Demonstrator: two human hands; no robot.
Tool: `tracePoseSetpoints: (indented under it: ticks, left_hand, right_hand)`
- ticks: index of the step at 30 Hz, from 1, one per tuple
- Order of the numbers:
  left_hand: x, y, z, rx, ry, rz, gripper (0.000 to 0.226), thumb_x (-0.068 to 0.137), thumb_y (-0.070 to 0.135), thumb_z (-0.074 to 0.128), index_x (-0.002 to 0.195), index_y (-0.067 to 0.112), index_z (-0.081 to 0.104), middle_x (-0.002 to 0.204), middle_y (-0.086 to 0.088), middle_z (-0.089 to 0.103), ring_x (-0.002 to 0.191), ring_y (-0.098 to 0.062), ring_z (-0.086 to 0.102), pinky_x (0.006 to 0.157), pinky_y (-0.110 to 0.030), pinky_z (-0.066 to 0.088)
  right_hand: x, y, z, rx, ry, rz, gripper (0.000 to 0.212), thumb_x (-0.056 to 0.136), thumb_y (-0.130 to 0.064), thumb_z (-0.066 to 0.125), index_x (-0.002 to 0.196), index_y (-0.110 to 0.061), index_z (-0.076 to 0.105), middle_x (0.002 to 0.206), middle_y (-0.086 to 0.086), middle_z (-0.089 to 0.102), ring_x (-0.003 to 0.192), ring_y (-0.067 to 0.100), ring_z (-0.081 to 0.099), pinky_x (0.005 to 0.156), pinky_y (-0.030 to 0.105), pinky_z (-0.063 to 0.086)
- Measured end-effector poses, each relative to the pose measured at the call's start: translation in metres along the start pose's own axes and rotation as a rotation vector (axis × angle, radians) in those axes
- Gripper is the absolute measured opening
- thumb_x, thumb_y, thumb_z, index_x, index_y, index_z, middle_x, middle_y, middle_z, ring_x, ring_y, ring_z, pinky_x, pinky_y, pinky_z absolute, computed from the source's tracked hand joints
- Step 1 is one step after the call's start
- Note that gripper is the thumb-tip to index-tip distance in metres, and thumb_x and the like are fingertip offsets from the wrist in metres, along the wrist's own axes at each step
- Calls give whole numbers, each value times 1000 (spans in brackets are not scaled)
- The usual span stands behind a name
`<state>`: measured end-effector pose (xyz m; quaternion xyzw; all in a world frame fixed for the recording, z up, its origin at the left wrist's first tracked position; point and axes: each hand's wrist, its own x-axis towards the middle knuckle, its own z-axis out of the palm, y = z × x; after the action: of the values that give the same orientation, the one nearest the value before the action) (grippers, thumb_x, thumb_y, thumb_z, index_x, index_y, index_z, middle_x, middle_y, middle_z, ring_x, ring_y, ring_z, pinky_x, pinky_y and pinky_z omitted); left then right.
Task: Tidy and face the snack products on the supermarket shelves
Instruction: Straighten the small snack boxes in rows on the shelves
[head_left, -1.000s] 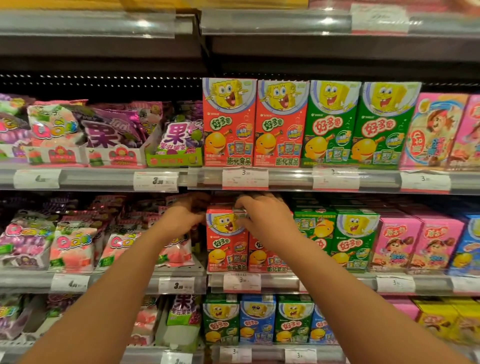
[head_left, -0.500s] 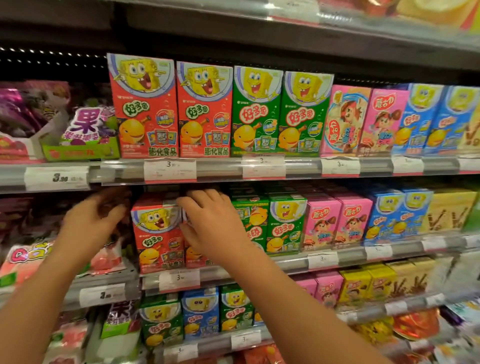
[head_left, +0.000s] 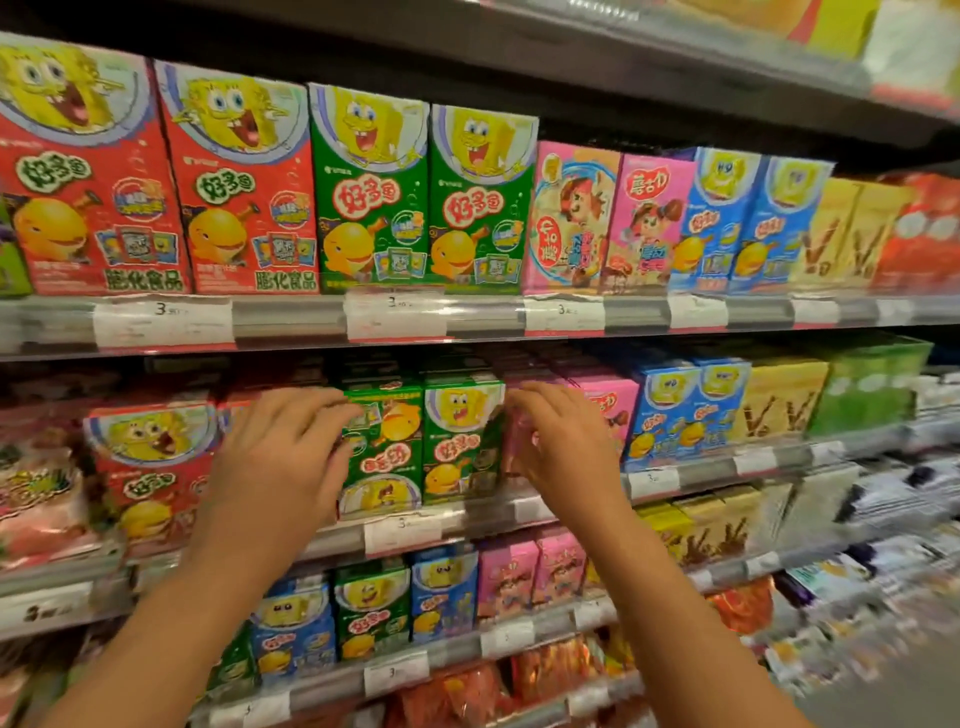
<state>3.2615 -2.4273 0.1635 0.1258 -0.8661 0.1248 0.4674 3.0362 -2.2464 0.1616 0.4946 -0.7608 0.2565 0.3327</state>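
1. Landmark: the middle shelf rail (head_left: 701, 475), the edge that carries the price tags below the row both hands are working on. Every place below is given from it.
2. Above the rail's left end stands a red snack box (head_left: 150, 467), upright with its front to the aisle. It looks faced already.
3. The left hand (head_left: 280, 462) is just right of that box, above the rail. Its fingers are loosely spread, with the tips lying on the left edge of the upside-down green box (head_left: 384, 441). It does not look like a full grip.
4. That box stands above the rail's middle with its print inverted, the cartoon face at the bottom. I judge it to be the piece to fix.
5. Touching its right side is the upright green box (head_left: 460, 441), correctly oriented.
6. The right hand (head_left: 561, 447) comes next along the rail. Its fingers curl in front of a pink box (head_left: 605, 405). Blur hides whether they hold it.
7. Further right above the rail stand the blue boxes (head_left: 691, 410), then yellow ones.
8. To do this well:
   - draw the inverted box straight out, steadying its neighbour with the other hand;
   - turn it end over end and slide it back flush with the rail;
   - line its front up with the red and green boxes beside it.
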Motion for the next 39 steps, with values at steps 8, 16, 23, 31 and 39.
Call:
tracePoseSetpoints:
  ticks: [8,16,23,31,39]
  left_hand:
    - [66,77,54,76,-188,-5,56,76,23,85,128,10,66,127,-11,66,112,-38,61,89,-49,49]
    - [77,84,81,274,-307,-87,54,86,33,75,136,21,57,127,-8,65,111,-36,59,90,-47,44]
    - [73,91,82,296,-296,-99,56,91,33,70,142,21,51,134,-8,60,118,-35,54,96,-48,39]
    - [27,111,63,143,-49,-34,44,91,18,68,134,11,59,138,-12,57,126,-35,51,110,-52,37]
    - [-95,95,57,117,-166,-195,38,95,24,60,130,9,61,135,-12,57,124,-36,53,105,-52,41]
  right_hand:
    - [29,72,-10,-156,-187,-58,44,91,-31,68,132,-17,64,126,5,64,119,33,54,98,44,41]
    - [41,85,5,-39,-230,-102,40,85,-35,76,118,-15,68,113,6,68,109,32,55,85,43,45]
    - [39,92,6,-1,-198,-135,45,86,-40,75,125,-18,67,117,4,69,110,31,57,88,44,45]
    - [-35,110,-7,154,80,-117,28,87,-15,71,115,-11,69,113,6,71,103,28,62,85,42,49]
    - [-130,68,43,240,-260,-166,31,80,-13,79,110,-12,73,105,4,73,94,30,67,76,42,58]
